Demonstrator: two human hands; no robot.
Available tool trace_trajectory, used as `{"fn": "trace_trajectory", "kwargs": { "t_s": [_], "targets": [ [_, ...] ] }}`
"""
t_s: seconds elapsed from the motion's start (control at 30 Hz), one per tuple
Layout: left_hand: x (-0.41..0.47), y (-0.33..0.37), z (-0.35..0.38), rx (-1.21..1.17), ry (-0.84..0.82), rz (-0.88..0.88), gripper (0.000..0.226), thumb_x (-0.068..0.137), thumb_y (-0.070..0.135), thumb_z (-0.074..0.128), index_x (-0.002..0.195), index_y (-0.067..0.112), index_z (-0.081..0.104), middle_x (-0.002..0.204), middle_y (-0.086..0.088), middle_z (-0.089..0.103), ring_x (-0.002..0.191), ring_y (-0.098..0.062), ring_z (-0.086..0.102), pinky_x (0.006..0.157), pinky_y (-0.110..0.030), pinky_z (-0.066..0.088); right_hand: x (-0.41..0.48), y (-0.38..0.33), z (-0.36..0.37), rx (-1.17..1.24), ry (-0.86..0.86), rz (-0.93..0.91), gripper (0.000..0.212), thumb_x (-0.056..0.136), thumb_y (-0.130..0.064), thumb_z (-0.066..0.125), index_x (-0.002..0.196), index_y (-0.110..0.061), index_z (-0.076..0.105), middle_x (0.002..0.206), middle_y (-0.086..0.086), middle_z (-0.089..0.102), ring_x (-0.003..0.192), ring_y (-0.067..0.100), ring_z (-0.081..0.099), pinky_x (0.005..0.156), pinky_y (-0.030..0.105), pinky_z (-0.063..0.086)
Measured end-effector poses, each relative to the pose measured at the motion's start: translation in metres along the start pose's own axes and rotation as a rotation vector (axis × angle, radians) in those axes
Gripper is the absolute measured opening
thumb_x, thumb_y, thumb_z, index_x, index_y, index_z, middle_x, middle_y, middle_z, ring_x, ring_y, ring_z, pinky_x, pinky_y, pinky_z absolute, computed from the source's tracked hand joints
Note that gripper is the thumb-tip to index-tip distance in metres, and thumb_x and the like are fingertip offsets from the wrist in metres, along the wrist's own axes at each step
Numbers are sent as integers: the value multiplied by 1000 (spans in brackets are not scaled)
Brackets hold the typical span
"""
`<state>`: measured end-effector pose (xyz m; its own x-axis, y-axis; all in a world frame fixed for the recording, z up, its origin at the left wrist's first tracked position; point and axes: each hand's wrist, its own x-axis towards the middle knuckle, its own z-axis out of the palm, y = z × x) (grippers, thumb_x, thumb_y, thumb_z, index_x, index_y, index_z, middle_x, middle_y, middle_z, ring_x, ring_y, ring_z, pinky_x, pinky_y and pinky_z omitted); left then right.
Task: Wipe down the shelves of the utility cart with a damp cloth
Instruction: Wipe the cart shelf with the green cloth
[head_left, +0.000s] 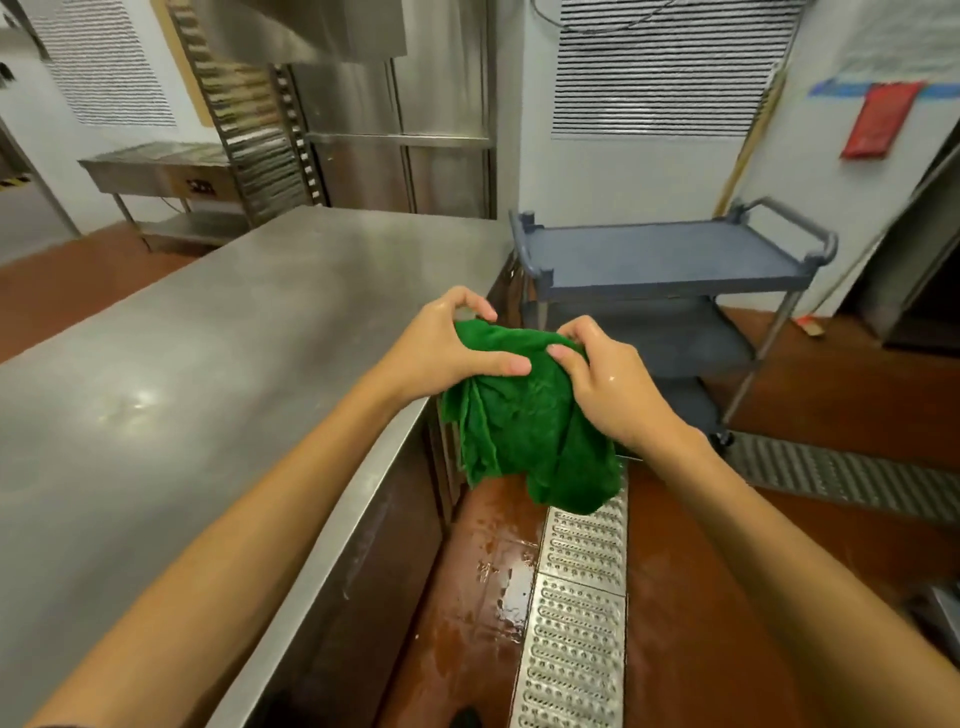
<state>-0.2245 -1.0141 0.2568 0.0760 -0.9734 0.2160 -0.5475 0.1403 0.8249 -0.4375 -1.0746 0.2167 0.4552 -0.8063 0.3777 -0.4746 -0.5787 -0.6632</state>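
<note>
A stainless steel worktable (208, 338) flanks a wet red-brown floor (483, 545) and a metal drain grate (576, 597) in a commercial kitchen. The left hand (441, 353) and right hand (608, 384) clamp curled fingers on a bunched green cloth (524, 415), held in mid-air short of the grey utility cart (670, 254).

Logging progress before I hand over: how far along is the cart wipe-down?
Done: the green cloth looks wetted. Both hands glisten, and the floor by the drain grate is wet.
In hand: the left hand and right hand grip the cloth bunched in the air, beside the steel table.
Left: the grey utility cart stands ahead, out of contact; all three shelves remain to wipe.
</note>
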Motion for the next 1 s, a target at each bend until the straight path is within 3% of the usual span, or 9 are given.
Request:
{"fn": "trace_trajectory", "kwargs": {
  "t_s": [0.1,0.23,0.37,0.5,0.6,0.67,0.73,0.87,1.0],
  "targets": [
    [32,1,4,70,-128,107,66,59,44,94,117,35,62,97,4,70,87,-6,69,76,-23,56,19,12,-3,-36,45,-2,11,101,-32,47,105,-24,52,90,3,67,78,19,61,67,34,46],
    [82,-1,7,147,-166,216,27,75,41,85,95,24,76,87,7,74,84,-7,70,75,-27,55,52,20,-10,-31,96,50,14,103,-32,44,105,-23,54,87,0,66,77,13,60,60,17,41],
    [130,-7,5,130,-200,235,22,82,34,80,97,18,76,89,4,75,84,-7,71,76,-29,57,87,23,-19,-64,100,107,18,102,-36,44,103,-24,57,89,-2,67,81,10,60,63,25,40],
    [170,-20,5,79,-232,249,17,88,26,76,102,15,74,94,-2,76,90,-14,72,83,-42,59,111,29,-20,-74,106,135,31,92,-62,49,99,-32,58,89,-13,68,82,-2,62,60,11,44],
    [191,-30,7,88,-232,309,11,91,25,72,100,19,74,91,4,75,88,-10,71,82,-41,59,122,39,-18,-110,7,170,57,67,-79,66,102,-36,56,92,-17,66,84,-3,63,65,16,51],
    [205,-37,7,105,-248,322,10,90,26,73,99,22,75,91,8,75,88,-6,70,82,-39,59,130,52,-18,-247,-84,159,63,61,-67,79,107,-31,56,99,-14,63,92,7,60,75,29,52],
    [219,-45,7,135,-293,330,10,90,27,73,98,24,76,92,9,75,87,-2,70,80,-37,60,138,70,-20,-348,-129,186,57,65,-46,86,110,-26,58,103,-7,58,98,16,56,82,34,48],
    [246,-60,13,165,-334,323,11,89,31,74,99,27,77,93,11,75,86,-1,69,79,-38,60,150,112,-26,-389,-168,305,38,74,-22,83,106,-22,63,103,-1,53,100,23,55,87,37,47],
    [277,-65,30,218,-368,319,8,89,38,73,96,38,74,91,16,73,85,-2,68,77,-41,61,172,151,-27,-292,-227,423,45,78,-8,77,117,-24,63,111,-3,65,101,20,61,82,39,58]
  ]
}}
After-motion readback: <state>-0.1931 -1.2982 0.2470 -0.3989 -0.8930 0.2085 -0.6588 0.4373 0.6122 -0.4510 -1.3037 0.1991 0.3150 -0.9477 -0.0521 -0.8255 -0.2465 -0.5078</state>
